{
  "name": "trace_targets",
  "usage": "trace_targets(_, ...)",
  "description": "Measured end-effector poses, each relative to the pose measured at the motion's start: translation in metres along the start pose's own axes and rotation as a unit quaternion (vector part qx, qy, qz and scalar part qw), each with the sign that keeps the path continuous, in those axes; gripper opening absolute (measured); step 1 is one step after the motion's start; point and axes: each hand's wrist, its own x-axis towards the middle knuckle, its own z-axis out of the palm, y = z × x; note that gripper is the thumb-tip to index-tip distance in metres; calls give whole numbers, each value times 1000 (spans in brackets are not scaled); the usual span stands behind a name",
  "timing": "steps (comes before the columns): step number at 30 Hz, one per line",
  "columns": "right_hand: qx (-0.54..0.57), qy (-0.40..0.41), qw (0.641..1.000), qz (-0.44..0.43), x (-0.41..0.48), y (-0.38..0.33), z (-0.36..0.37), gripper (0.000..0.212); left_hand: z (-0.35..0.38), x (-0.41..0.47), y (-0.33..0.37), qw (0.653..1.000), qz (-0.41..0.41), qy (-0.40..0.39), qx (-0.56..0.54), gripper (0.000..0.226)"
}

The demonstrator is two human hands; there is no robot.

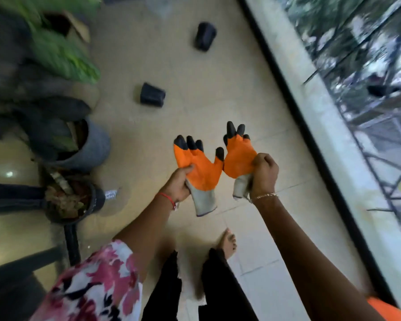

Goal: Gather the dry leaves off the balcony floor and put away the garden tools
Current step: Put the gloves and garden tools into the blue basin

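Observation:
I hold two orange garden gloves with black claw tips and grey cuffs out in front of me over the tiled balcony floor (206,72). My left hand (178,184) grips the left glove (200,169) at its side near the cuff. My right hand (263,173) pinches the right glove (237,158) at its edge and cuff. Both gloves hang with their fingers pointing away from me. A black pot (67,202) at the left holds dry brown leaves.
Two small black pots (152,95) (205,35) lie tipped over on the floor ahead. Grey and black planters with green plants (63,54) crowd the left side. A ledge and railing (322,112) run along the right. My bare foot (227,243) stands below the gloves.

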Motion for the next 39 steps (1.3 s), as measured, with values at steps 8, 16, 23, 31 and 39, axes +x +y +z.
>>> trace_targets(8,158,25,966,-203,-87,-244,-174,19,202,-210,93,979,105,-173,6,40)
trace_targets(16,196,207,875,-391,-234,-332,-331,32,319,-308,52,942,28,-308,128,38)
trace_targets(23,-466,264,734,-418,-267,-241,-402,58,413,-352,-78,908,-44,-372,189,54)
trace_targets(31,-373,243,836,-320,-341,-137,-559,42,482,-422,-275,863,-164,-422,224,67)
trace_targets(39,101,456,880,-83,-398,-66,-694,42,516,-465,-404,747,-220,-491,391,45)
